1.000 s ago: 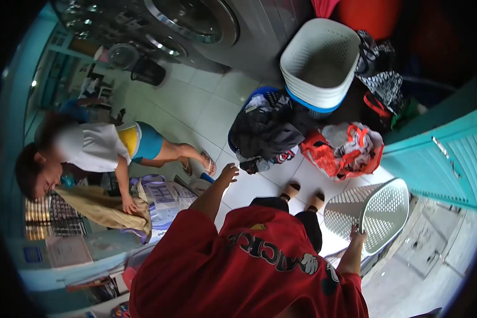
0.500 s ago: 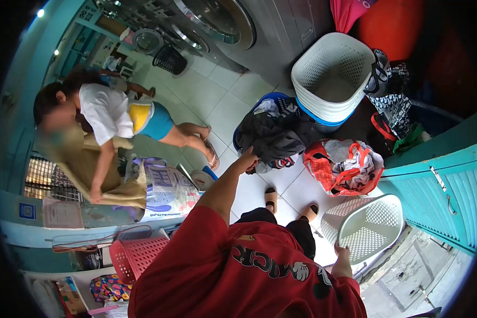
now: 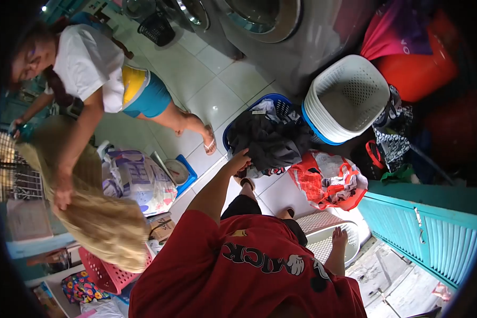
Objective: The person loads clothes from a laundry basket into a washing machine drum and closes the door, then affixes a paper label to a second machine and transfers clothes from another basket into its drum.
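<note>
My left hand (image 3: pixel 240 162) reaches forward to a heap of dark clothes (image 3: pixel 267 139) in a blue laundry basket (image 3: pixel 229 129). Its fingers are curled at the near edge of the heap and seem to grip the dark cloth; the fingertips are partly hidden. Over a white perforated laundry basket (image 3: pixel 352 231) at my right side, my right hand (image 3: pixel 339 237) is open with fingers stretched out, holding nothing. My body partly covers this basket. Just beyond it sits a red and white bag (image 3: pixel 307 177) stuffed with clothes.
Stacked white baskets (image 3: pixel 323 108) stand beside the grey washing machines (image 3: pixel 323 32). At left a person (image 3: pixel 90 63) holds a beige cloth (image 3: pixel 103 228) over a pink basket (image 3: pixel 98 273). A printed laundry bag (image 3: pixel 138 177) and teal louvred door (image 3: pixel 424 222) flank me.
My right hand has let go of the white basket's rim, and that basket now sits closer to me. My left hand stays at the dark clothes. The other person has swung the beige cloth nearer.
</note>
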A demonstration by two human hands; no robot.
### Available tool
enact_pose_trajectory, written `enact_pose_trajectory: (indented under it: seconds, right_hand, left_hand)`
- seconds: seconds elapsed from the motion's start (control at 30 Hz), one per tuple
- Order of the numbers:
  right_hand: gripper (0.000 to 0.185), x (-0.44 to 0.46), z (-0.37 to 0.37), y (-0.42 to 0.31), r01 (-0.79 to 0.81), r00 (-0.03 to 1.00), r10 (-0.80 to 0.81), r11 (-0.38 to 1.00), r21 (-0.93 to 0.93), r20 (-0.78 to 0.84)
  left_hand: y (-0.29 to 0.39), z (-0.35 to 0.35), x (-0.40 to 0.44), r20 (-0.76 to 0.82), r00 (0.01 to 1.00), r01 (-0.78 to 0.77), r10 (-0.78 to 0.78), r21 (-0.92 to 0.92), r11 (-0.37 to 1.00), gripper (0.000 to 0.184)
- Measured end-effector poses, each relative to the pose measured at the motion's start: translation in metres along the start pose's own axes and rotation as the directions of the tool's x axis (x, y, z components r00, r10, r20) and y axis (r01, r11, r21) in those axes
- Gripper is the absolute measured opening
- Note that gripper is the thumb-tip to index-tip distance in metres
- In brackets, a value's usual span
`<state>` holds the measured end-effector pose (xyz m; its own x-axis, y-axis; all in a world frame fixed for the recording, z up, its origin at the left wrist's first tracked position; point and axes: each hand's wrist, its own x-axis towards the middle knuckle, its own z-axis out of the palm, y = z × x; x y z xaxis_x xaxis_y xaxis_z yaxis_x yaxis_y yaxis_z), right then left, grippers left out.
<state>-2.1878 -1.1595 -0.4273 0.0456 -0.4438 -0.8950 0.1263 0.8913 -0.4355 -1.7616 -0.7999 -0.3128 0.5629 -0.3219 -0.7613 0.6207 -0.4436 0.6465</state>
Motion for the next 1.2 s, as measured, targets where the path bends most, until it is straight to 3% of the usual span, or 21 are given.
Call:
enact_pose_trajectory:
  seconds: [0.1,0.17,0.23,0.33,0.37,0.47,0.57,0.67,0.73,0.8,0.83,0.87,0.93,0.97,1.0,1.03,1.07,1.1,1.13,1.17,1.2]
  right_hand:
    - [0.046,-0.032,0.073,0.012,0.243,0.968,-0.203,0.909,-0.340,0.149]
    - [0.042,-0.055,0.125,0.028,0.217,0.962,-0.113,0.870,-0.444,0.251]
    - [0.043,-0.074,0.171,0.052,0.276,0.921,-0.034,0.759,-0.589,0.388]
    - [0.041,-0.070,0.216,0.087,0.222,0.912,0.057,0.764,-0.606,0.406]
    - [0.038,-0.062,0.226,0.091,0.183,0.877,0.159,0.762,-0.621,0.453]
    - [0.045,-0.038,0.278,0.109,0.124,0.946,0.133,0.694,-0.709,0.296]
    - [0.055,-0.016,0.332,0.120,0.180,0.965,0.047,0.593,-0.785,0.257]
    - [0.076,0.037,0.375,0.127,0.264,0.964,-0.058,0.350,-0.899,0.261]
    - [0.086,0.068,0.389,0.137,0.299,0.954,-0.091,0.290,-0.909,0.285]
    - [0.099,0.093,0.397,0.151,0.320,0.936,-0.227,0.235,-0.918,0.268]
    - [0.103,0.094,0.398,0.154,0.290,0.956,-0.150,0.341,-0.894,0.252]
    - [0.103,0.090,0.400,0.158,0.269,0.962,-0.139,0.333,-0.904,0.236]
    - [0.095,0.084,0.406,0.166,0.277,0.957,-0.049,0.439,-0.855,0.285]
    - [0.080,0.090,0.404,0.167,0.146,0.980,0.076,0.339,-0.929,0.182]
    - [0.080,0.093,0.399,0.171,0.131,0.982,0.084,0.333,-0.934,0.168]
    - [0.072,0.092,0.394,0.173,0.113,0.969,0.156,0.415,-0.903,0.194]
    - [0.063,0.092,0.391,0.174,0.096,0.948,0.221,0.494,-0.864,0.231]
    - [0.063,0.094,0.394,0.175,0.099,0.946,0.223,0.494,-0.864,0.235]
    - [0.049,0.094,0.395,0.177,0.156,0.968,0.130,0.362,-0.919,0.216]
    - [0.036,0.091,0.396,0.181,0.193,0.978,0.034,0.218,-0.957,0.205]
    - [0.034,0.077,0.413,0.177,0.399,0.902,0.138,0.101,-0.911,0.410]
  left_hand:
    - [-0.018,-0.038,0.021,0.068,0.997,0.053,-0.049,-0.066,0.996,0.060]
    - [-0.026,-0.061,0.030,-0.038,0.992,0.114,-0.117,-0.076,0.991,0.056]
    - [-0.037,-0.087,0.038,-0.041,0.989,0.137,-0.144,-0.135,0.981,0.053]
    - [-0.069,-0.122,0.045,-0.109,0.979,0.143,-0.172,-0.237,0.961,0.044]
    - [-0.080,-0.132,0.050,-0.140,0.970,0.157,-0.199,-0.263,0.952,0.045]
    - [-0.100,-0.151,0.063,-0.202,0.935,0.226,-0.291,-0.291,0.929,0.048]
    - [-0.104,-0.144,0.070,-0.282,0.912,0.274,-0.298,-0.121,0.954,0.073]
    - [-0.123,-0.124,0.092,-0.328,0.905,0.268,-0.270,-0.054,0.962,0.098]
    - [-0.138,-0.106,0.110,-0.363,0.924,0.174,-0.120,0.122,0.977,0.110]
    - [-0.151,-0.092,0.131,-0.283,0.953,0.135,-0.104,0.093,0.986,0.116]
    - [-0.155,-0.081,0.142,-0.335,0.927,0.188,-0.169,0.023,0.982,0.115]
    - [-0.153,-0.072,0.147,-0.334,0.923,0.211,-0.193,0.019,0.977,0.115]
    - [-0.147,-0.059,0.158,-0.281,0.959,-0.009,-0.034,-0.152,0.988,0.104]
    - [-0.155,-0.050,0.159,-0.316,0.942,0.047,-0.112,-0.209,0.977,0.082]
    - [-0.161,-0.052,0.161,-0.316,0.940,0.063,-0.128,-0.209,0.976,0.082]
    - [-0.166,-0.057,0.162,-0.157,0.935,0.299,-0.318,-0.133,0.945,0.071]
    - [-0.164,-0.059,0.162,-0.013,0.866,0.499,-0.499,-0.025,0.866,0.062]
    - [-0.161,-0.056,0.159,-0.107,0.861,0.505,-0.497,0.068,0.860,0.046]
    - [-0.157,-0.056,0.159,-0.108,0.861,0.505,-0.497,0.069,0.860,0.046]
    - [-0.134,-0.058,0.157,-0.032,0.857,0.484,-0.514,-0.291,0.825,0.041]
    - [-0.111,-0.063,0.158,0.044,0.862,0.422,-0.505,-0.613,0.668,0.036]
